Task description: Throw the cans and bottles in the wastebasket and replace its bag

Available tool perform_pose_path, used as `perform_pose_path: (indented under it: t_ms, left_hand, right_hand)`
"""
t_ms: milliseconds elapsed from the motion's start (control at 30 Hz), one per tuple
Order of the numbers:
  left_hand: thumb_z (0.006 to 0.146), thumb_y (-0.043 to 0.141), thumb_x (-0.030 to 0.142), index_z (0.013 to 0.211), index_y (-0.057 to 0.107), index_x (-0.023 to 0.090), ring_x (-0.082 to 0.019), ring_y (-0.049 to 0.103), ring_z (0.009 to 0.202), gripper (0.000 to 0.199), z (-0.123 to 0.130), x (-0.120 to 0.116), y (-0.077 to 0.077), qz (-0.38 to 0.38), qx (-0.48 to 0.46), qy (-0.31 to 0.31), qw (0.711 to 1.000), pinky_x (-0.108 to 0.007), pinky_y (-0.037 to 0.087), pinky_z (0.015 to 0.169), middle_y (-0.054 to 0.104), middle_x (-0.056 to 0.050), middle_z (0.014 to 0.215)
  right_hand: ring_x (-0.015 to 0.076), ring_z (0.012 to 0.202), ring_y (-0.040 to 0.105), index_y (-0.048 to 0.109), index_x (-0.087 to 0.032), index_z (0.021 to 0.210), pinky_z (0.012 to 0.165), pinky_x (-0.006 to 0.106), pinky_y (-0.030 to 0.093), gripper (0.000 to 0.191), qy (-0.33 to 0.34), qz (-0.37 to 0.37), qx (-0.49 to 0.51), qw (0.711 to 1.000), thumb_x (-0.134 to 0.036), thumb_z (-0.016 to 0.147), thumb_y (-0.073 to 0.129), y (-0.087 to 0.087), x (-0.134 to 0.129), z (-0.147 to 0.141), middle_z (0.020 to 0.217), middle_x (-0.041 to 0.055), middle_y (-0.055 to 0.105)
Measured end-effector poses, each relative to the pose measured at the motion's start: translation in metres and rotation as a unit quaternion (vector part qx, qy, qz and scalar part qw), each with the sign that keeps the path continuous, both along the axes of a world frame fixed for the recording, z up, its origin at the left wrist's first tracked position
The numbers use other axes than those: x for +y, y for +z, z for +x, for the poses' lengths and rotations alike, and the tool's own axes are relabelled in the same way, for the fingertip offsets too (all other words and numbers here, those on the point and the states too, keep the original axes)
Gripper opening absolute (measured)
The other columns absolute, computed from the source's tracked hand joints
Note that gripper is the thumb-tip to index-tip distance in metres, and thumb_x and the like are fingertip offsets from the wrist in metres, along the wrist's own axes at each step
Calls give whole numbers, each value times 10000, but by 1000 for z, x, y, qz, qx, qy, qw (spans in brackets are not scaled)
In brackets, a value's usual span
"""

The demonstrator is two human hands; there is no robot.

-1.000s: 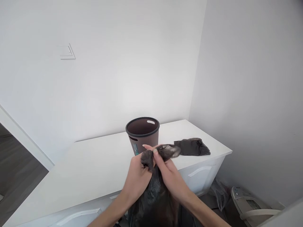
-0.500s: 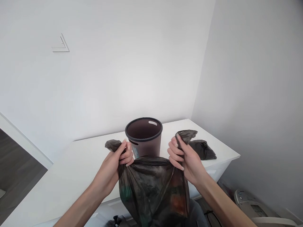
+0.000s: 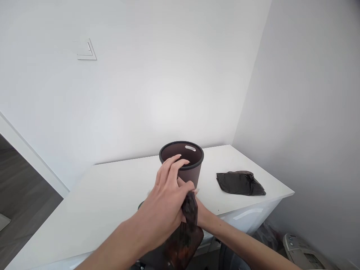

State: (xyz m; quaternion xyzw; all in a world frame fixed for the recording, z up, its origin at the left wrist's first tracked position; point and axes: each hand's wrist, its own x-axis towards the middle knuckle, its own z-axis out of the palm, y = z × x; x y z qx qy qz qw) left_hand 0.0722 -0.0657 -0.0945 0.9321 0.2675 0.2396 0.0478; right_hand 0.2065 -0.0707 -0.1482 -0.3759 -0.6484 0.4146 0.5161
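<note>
A filled black trash bag point(image 3: 182, 245) hangs in front of me, with orange-brown contents showing through the thin film. My left hand point(image 3: 165, 198) is at its gathered neck, thumb pressed on the plastic while the other fingers arch upward. Behind it, my right hand point(image 3: 196, 202) grips at the same neck, its fingers largely hidden by the left. A twisted end of the bag dangles below the left thumb. Just beyond my hands, a dark brown waste bin point(image 3: 192, 175) with a black rim and handle slot stands upright, partly covered by my left fingers.
The white tabletop point(image 3: 120, 195) carries a folded black plastic bag point(image 3: 239, 183) on the right. Walls border it behind and to the right. A grey appliance point(image 3: 302, 249) sits low at the right. Dark flooring point(image 3: 22, 195) shows at the left.
My hands have come together from either side of the bag and now overlap at its neck, left in front of right. The bag's spread top has bunched up. The view has shifted slightly left.
</note>
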Motion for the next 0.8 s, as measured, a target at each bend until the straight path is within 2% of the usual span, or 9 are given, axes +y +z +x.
perform_pose_path:
  t_ms: [67,133,233,300,400,500,600,733,800]
  left_hand:
    - [830,563,82,1301,624,353,-415,138,1555,546,-8,-5,-8,37,-27,16,999,-661,352,1168,242,-34,1672]
    - [866,652,204,1454,470,404,-413,184,1547,647,-18,-6,-18,11,-91,67,993,-639,387,1157,208,-57,1674]
    - [760,820,419,1560,197,365,-395,357,1483,1015,-32,-3,-29,-144,-186,140,962,-556,509,1066,315,-147,1598]
    - [727,834,447,1561,147,332,-368,497,1390,1086,-35,0,-32,-274,-200,143,930,-504,549,1004,477,-158,1482]
    - [829,705,376,1444,397,272,-306,639,1203,697,-33,5,-27,-396,-174,118,894,-436,547,967,670,-112,1231]
    - [856,576,277,1164,614,230,-264,661,1073,314,-28,9,-21,-412,-156,98,892,-396,534,941,711,-80,1116]
    - [848,505,212,1082,664,230,-244,656,1043,284,-25,12,-17,-426,-164,69,887,-378,523,935,716,-59,1136]
    - [865,489,224,1017,703,228,-250,652,1044,262,-19,16,-15,-455,-162,37,875,-382,511,958,728,-53,1093]
    - [874,482,235,984,704,229,-252,645,1051,248,-14,18,-13,-456,-147,36,877,-373,501,958,728,-47,1064]
  right_hand:
    - [256,956,577,657,-263,956,886,396,506,313,1,1,32,999,-556,848,668,-3,3,-5,968,45,657]
    - [246,912,611,692,-245,935,853,374,513,461,2,-68,48,997,-680,910,541,-1,6,-6,914,51,685]
    - [235,837,647,738,-197,890,785,340,508,771,2,-215,74,974,-832,922,302,8,10,-4,815,80,708]
    - [229,804,647,752,-184,841,779,336,504,854,8,-252,77,965,-865,910,242,12,12,-2,775,89,714]
    - [219,760,626,743,-195,750,785,345,507,847,1,-254,52,966,-872,905,256,14,13,5,730,83,710]
    - [237,791,634,712,-201,682,796,361,513,796,-26,-269,11,963,-860,903,323,18,11,14,732,91,713]
    - [250,795,644,680,-214,643,791,372,521,724,-8,-271,-24,962,-838,893,410,29,3,25,712,84,704]
    - [207,790,603,631,-249,620,782,327,528,574,148,-172,-72,971,-681,962,471,51,-10,46,729,34,685]
    - [189,739,563,624,-254,648,738,318,517,436,188,-131,-105,968,-524,974,519,57,-15,58,734,17,670]
